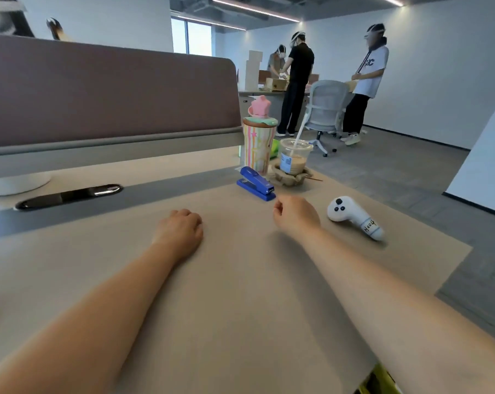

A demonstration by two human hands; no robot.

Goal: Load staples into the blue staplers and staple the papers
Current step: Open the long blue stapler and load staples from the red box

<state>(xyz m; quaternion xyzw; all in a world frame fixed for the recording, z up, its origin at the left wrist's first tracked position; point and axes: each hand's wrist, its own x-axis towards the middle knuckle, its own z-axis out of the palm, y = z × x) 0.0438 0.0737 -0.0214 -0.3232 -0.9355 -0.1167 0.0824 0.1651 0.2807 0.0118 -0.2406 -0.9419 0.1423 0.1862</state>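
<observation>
Both forearms lie extended across the desk [240, 294]. The left hand [180, 231] rests knuckles-up, fingers curled under, holding nothing visible. The right hand [296, 213] is loosely fisted, thumb against forefinger; whether it pinches anything cannot be determined. One blue stapler [256, 184] sits closed just beyond the right hand, beside a striped tumbler [259, 143]. A white controller [354, 217] lies to the right.

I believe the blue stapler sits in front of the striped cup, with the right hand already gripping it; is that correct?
Not quite: the head view shows the right hand curled just short of the blue stapler, not gripping it. The stapler does sit in front of the striped cup.
</observation>
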